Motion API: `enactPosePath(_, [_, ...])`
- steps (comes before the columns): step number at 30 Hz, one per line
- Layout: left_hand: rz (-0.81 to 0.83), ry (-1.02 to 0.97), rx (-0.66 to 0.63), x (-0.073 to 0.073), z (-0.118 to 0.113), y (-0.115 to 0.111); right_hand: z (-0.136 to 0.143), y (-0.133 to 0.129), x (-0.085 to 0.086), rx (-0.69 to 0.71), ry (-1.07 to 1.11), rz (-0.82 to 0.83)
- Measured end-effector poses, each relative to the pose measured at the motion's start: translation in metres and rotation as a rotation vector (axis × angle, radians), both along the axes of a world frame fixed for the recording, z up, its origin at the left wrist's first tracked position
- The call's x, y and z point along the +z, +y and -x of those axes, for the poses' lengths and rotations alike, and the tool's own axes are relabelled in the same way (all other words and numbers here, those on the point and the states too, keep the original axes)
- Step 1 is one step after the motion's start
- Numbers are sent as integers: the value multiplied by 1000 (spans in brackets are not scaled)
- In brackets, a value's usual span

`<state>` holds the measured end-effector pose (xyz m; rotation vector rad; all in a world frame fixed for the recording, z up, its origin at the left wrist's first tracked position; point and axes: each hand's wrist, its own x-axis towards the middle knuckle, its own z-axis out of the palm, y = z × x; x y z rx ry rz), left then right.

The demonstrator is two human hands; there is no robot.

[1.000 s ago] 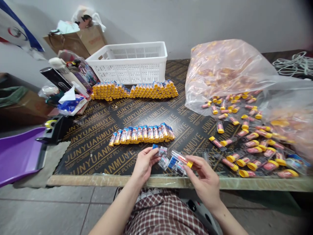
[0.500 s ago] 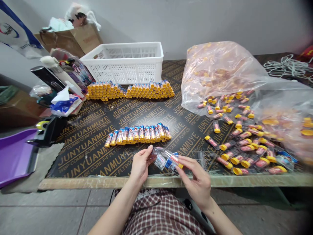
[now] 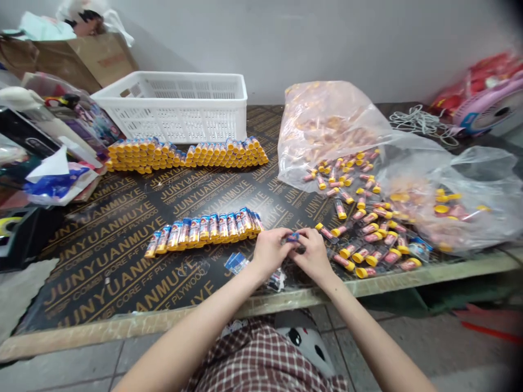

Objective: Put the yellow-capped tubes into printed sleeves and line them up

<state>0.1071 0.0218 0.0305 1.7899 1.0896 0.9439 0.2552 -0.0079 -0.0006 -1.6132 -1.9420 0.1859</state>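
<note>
My left hand (image 3: 270, 251) and my right hand (image 3: 312, 255) meet just above the table's front part, fingers pinched together. Between their fingertips is a small blue printed label sleeve (image 3: 292, 237); whether a tube sits inside it is hidden by the fingers. Beside my left forearm lie several flat blue label sleeves (image 3: 236, 262), with more clear printed ones (image 3: 276, 280) under the wrist. A row of tubes with blue labels and yellow caps (image 3: 204, 228) lies left of my hands. Loose unlabelled clear tubes with yellow caps and pink contents (image 3: 370, 237) are spread to the right.
A white plastic basket (image 3: 171, 120) stands at the back, with stacked labelled tubes (image 3: 188, 155) before it. A large clear bag (image 3: 327, 120) of tubes spills at the right. Behind lie a white cord (image 3: 420, 122) and a pink fan (image 3: 490, 106). Clutter and a cardboard box (image 3: 102, 60) fill the left.
The view has turned to the right. My hands have come together and moved away from the table's front edge; the yellow-capped tube seen in my right fingers is now hidden or gone from sight.
</note>
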Motion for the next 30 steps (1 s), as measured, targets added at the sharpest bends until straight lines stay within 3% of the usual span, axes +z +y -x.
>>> enactPosePath(3, [-105,126,-71,-15,-13,18,-12,15,-4,-1,-58,49])
enactPosePath(7, [-208,199,-83,-29,-17,20,-12,16,-11,1,-93,98])
enactPosePath(12, [-244,210,-99,-24,-19,13,-11,10,-5,4,-94,110])
enactPosePath(14, [-121,73,-32,-13,-14,10,-14,4,7,46,-75,107])
enactPosePath(17, [236,-244,87,8,6,3,-17,-13,32,186,82,109])
enactPosePath(21, [661,-483,81,28,41,-12,-7,-38,51,363,283,124])
enactPosePath(25, [829,-587,94,27,58,-30,15,-47,46,443,292,97])
enactPosePath(30, [921,-654,58,16,60,-48,32,-47,38,480,367,106])
